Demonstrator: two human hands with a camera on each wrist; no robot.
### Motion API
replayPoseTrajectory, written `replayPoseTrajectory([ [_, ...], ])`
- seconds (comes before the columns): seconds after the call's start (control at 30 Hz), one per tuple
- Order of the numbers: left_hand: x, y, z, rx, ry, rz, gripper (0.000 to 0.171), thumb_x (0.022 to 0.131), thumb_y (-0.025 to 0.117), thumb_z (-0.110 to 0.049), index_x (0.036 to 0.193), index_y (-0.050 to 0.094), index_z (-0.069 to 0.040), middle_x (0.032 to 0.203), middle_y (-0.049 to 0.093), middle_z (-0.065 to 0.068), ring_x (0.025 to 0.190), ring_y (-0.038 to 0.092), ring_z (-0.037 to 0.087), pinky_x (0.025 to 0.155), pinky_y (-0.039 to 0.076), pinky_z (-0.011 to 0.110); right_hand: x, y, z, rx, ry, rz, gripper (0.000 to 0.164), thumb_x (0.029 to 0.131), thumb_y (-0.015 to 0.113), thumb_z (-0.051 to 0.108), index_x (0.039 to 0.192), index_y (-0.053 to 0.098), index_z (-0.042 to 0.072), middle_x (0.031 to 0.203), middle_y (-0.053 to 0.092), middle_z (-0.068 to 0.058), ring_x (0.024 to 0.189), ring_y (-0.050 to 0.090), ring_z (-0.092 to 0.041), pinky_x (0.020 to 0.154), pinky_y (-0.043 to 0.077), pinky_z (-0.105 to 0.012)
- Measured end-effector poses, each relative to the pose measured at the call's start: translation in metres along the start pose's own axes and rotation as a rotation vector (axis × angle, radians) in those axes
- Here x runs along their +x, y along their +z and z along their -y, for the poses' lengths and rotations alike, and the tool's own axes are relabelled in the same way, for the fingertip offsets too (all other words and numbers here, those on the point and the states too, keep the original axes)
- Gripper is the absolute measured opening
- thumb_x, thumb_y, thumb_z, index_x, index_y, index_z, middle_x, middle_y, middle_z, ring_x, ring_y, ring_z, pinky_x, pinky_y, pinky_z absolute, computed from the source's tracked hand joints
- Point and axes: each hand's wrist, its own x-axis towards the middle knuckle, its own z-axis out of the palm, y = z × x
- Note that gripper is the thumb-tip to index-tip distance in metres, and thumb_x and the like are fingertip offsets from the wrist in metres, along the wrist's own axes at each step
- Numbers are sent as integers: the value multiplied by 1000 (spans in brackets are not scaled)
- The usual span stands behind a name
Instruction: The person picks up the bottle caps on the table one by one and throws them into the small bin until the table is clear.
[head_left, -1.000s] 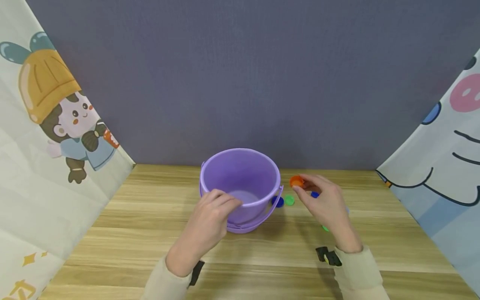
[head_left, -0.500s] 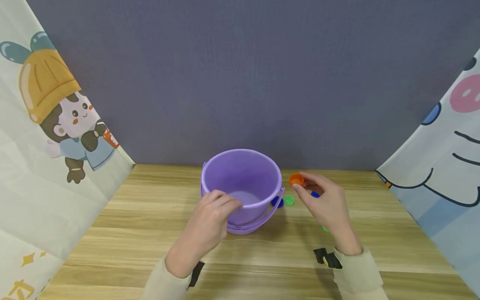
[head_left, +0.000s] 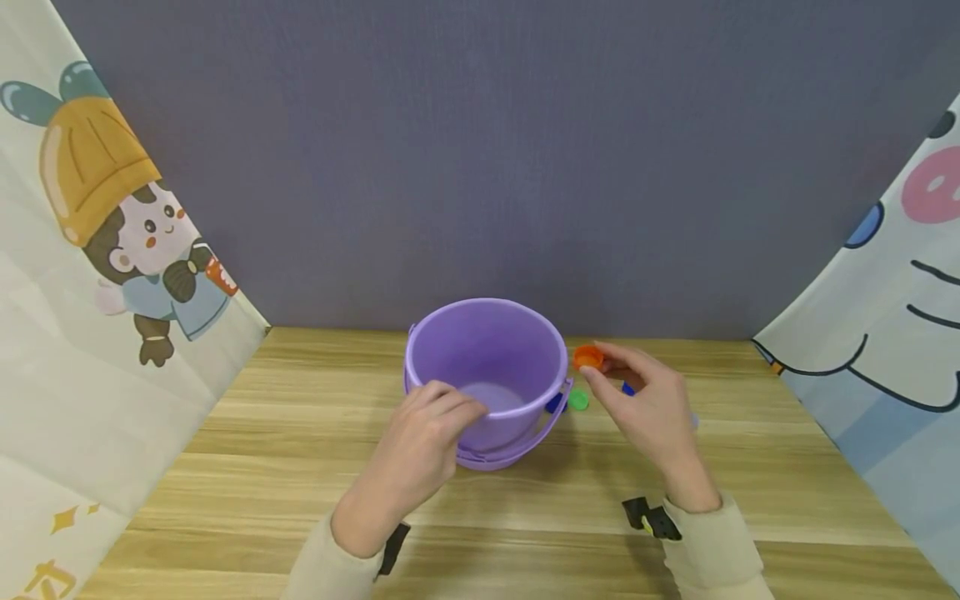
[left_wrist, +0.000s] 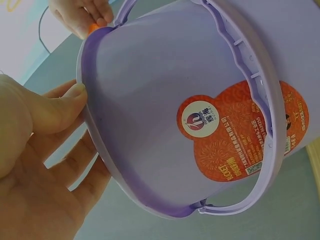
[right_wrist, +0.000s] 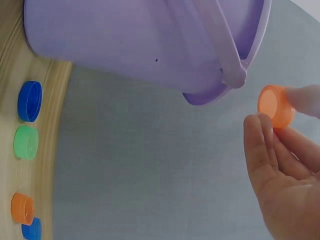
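Observation:
A purple bucket stands upright on the wooden table, its mouth open and its handle hanging down at the front. At its near rim, my left hand holds the edge with thumb outside and fingers on the inner side; the left wrist view shows the thumb against the rim. My right hand pinches an orange bottle cap between thumb and fingertips. The cap is in the air just right of the bucket's rim, apart from it in the right wrist view.
On the table right of the bucket lie a dark blue cap, a green cap, another orange cap and a second blue cap. A pale purple piece shows partly behind the right hand. A grey wall stands behind.
My right hand has shifted slightly left with the orange cap, closer to the bucket. The bucket has moved a little to the right; the left hand stays on its rim.

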Motion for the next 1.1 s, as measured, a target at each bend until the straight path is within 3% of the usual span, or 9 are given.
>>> replayPoseTrajectory([
  [0.57,0,-6,-1,-15,10,10,40,74,63,17,103,76,-9,99,75,0,92,62,18,84,52,34,1,9,16,44,-17,-17,36,81,81,-5,117,72,-5,100,72,-16,85,67,-6,77,55,-15],
  [0.97,-1,-9,-3,-11,11,23,40,75,63,15,103,76,-10,99,74,-1,93,62,18,85,52,35,-2,15,23,27,-29,-18,37,80,82,-5,116,73,-3,98,72,-13,85,68,-6,66,54,-14],
  [1.1,-1,-9,-3,-10,13,18,34,77,67,12,102,76,-10,99,74,-1,92,63,18,84,52,35,-2,19,24,21,-59,-16,37,79,83,-6,114,73,-3,96,72,-12,84,68,-6,71,55,-15],
])
